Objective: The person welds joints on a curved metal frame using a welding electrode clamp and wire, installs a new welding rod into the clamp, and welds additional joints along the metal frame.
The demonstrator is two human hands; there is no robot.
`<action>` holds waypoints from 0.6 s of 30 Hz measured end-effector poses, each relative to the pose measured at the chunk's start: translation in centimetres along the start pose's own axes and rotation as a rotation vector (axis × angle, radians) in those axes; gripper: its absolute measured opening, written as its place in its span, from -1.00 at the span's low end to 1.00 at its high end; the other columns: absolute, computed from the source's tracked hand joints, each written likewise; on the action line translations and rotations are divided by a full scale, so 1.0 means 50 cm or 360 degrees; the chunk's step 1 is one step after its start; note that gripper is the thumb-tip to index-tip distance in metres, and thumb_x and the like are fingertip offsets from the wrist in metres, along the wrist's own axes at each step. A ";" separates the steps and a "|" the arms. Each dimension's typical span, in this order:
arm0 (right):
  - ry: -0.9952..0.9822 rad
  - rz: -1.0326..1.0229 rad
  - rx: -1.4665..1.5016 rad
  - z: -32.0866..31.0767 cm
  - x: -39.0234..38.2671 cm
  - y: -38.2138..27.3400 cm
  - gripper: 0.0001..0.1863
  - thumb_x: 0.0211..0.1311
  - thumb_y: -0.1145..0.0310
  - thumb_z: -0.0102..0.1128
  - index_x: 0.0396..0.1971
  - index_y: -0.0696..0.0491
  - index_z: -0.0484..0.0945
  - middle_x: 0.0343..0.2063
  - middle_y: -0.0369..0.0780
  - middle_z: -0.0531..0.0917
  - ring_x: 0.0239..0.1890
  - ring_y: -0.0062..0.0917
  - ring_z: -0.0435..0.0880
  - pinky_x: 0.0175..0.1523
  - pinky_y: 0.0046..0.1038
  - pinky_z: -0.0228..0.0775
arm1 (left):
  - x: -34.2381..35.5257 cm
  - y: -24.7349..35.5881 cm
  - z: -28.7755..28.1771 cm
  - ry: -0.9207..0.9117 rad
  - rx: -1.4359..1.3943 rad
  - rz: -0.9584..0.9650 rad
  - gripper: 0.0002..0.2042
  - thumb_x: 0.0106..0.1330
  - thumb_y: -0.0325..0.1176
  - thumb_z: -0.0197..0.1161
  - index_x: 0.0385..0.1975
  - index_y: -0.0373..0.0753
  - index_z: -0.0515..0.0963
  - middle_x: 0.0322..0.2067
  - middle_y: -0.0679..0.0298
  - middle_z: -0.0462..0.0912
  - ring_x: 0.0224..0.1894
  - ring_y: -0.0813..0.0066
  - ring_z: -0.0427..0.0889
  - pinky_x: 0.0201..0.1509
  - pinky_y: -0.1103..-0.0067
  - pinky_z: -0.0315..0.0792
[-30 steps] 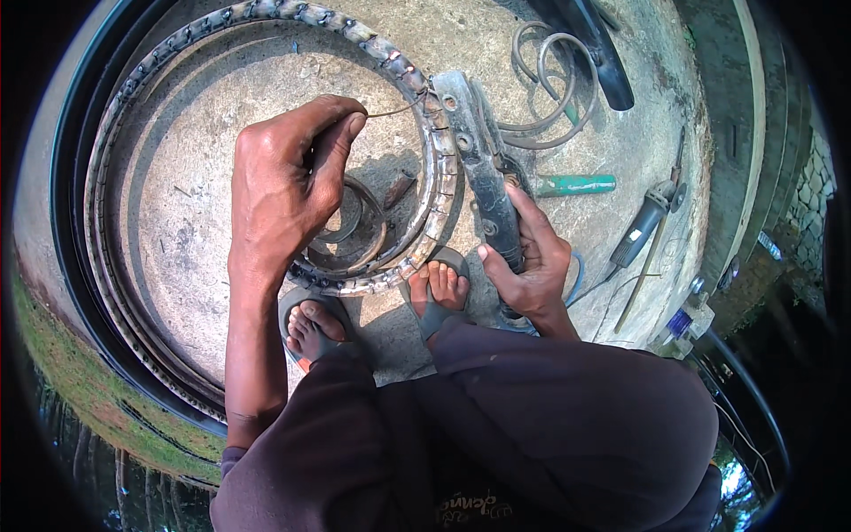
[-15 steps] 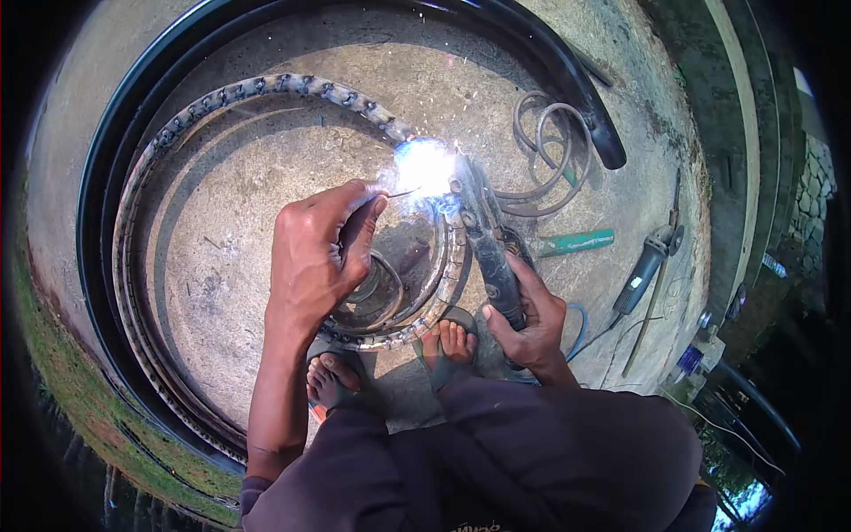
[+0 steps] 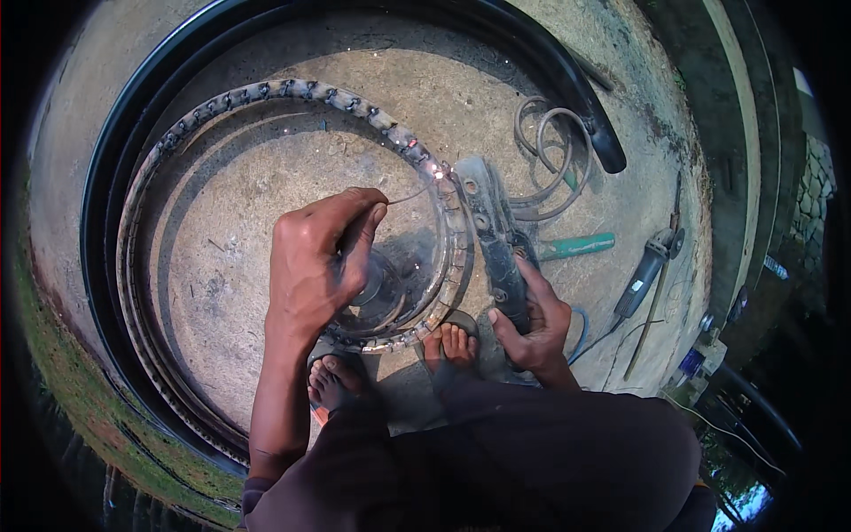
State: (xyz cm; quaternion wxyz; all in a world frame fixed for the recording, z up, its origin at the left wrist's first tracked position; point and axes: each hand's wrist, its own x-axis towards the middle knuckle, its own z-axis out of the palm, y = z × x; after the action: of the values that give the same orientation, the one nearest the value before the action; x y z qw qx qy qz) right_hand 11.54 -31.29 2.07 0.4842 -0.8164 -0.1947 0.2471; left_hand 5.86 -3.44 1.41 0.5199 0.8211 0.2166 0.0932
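Observation:
My left hand (image 3: pixel 324 257) pinches a thin wire rod (image 3: pixel 408 197), whose far end reaches a small glowing spot (image 3: pixel 438 175) on a curved, segmented metal band (image 3: pixel 377 117) lying in a spiral. My right hand (image 3: pixel 536 328) is closed on a long dark tool (image 3: pixel 496 257) with holes along it, its upper end right beside the glowing joint. Inner metal rings and a dark round piece (image 3: pixel 381 284) lie partly hidden behind my left hand. My bare feet in sandals rest below the band.
A large black curved tube (image 3: pixel 603 133) arcs around the band. At right lie coiled metal rods (image 3: pixel 558 115), a green cylinder (image 3: pixel 576 246), an angle grinder (image 3: pixel 643 279), a long thin bar and cables. A grassy edge borders the concrete at lower left.
A bright bluish-white flash with sparks appeared half a second ago and has shrunk to a small glow. The view has shifted since a second ago, so hands and band appear lower.

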 end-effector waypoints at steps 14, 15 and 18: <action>-0.0145 0.0084 -0.0101 0.000 0.004 0.003 -0.27 0.01 0.67 0.28 0.26 0.37 0.27 0.01 0.02 0.61 0.02 -0.51 0.62 0.07 -0.54 0.47 | 0.005 -0.005 0.014 -0.0040 0.0019 -0.0006 -0.90 0.22 -0.49 0.30 -0.30 -0.32 0.66 -0.43 0.02 0.69 -0.44 0.11 0.70 -0.34 0.42 0.53; -0.0063 0.0046 -0.0083 0.008 0.006 0.005 -0.29 -0.05 0.64 0.29 0.23 0.30 0.36 -0.10 -0.02 0.66 -0.13 -0.52 0.68 -0.07 -0.54 0.52 | 0.004 -0.008 0.013 -0.0030 0.0027 0.0003 -0.90 0.22 -0.49 0.30 -0.30 -0.32 0.66 -0.43 0.02 0.69 -0.44 0.11 0.70 -0.34 0.42 0.53; -0.0081 0.0060 -0.0061 0.004 0.006 0.002 -0.29 -0.05 0.64 0.29 0.23 0.30 0.36 -0.10 -0.01 0.66 -0.12 -0.51 0.68 -0.07 -0.53 0.52 | 0.002 -0.016 0.014 -0.0005 0.0035 0.0035 -0.89 0.21 -0.49 0.30 -0.30 -0.33 0.66 -0.42 0.01 0.70 -0.44 0.10 0.70 -0.34 0.42 0.54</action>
State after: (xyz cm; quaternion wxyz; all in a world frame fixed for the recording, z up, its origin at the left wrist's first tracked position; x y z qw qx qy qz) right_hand 11.63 -31.03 1.83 0.4586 -0.8226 -0.1962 0.2731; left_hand 6.02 -3.69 0.38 0.5102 0.8291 0.2077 0.0954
